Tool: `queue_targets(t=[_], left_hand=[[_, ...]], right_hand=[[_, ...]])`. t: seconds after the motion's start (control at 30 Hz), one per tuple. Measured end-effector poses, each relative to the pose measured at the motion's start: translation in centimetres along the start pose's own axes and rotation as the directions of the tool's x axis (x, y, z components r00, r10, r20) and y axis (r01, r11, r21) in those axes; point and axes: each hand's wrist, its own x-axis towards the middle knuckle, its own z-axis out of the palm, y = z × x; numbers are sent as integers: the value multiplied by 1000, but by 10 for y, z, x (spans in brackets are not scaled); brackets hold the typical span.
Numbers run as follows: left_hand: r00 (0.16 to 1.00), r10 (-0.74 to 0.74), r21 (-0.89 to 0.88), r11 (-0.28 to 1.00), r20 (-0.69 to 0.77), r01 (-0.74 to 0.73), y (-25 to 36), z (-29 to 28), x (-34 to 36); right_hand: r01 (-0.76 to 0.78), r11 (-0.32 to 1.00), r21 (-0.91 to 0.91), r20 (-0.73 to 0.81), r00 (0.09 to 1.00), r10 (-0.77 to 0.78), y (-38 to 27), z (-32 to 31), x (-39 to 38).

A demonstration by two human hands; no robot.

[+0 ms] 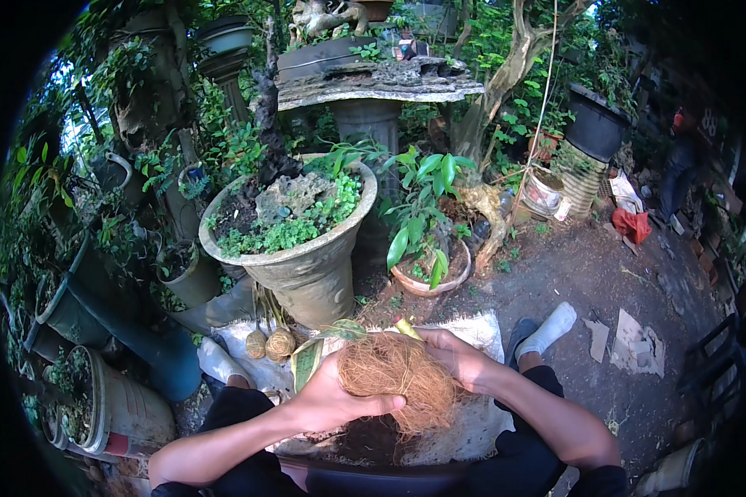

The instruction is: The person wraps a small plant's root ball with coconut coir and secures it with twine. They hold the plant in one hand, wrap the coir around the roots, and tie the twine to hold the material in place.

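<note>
A shaggy ball of brown coconut fibre (pixel 398 377) is held in front of me between both hands, above a white sack. My left hand (pixel 340 393) grips its left side, the thumb pressed across the front. My right hand (pixel 456 356) wraps the upper right side; most of its fingers are hidden behind the fibre. Beyond the top of the ball, by my right fingers, shows a short yellow-green stem (pixel 407 328). A pale-edged green leaf (pixel 307 363) sticks out beyond my left hand; its link to the stem is hidden.
Two round fibre-wrapped balls (pixel 280 345) with stems lie at the far left of the white sack (pixel 481 331). Dark soil (pixel 373 439) lies on it near me. A large planter (pixel 307 282) and a shallow clay pot (pixel 433 287) stand ahead; cardboard scraps (pixel 637 344) lie right.
</note>
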Motion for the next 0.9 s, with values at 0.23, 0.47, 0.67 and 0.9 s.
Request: queue_targets(t=[0.23,0.47,0.67,0.9], left_hand=[[994,-94,-152,985,-46,86,-7,-9,-2],[991,-134,-70,989,-13,133,-13,-12,-3],[971,-208,-363,919,-122,151,-7,-10,-1],[929,-210,-514,858,-305,25,-10,-17,8]], right_hand=[[-81,996,45,15,997,81,3,12,5],[-36,998,-53,-72,997,33,10,11,13],[-9,1000,12,-85,996,10,23,27,1],[84,894,-440,-176,968,-178,45,40,19]])
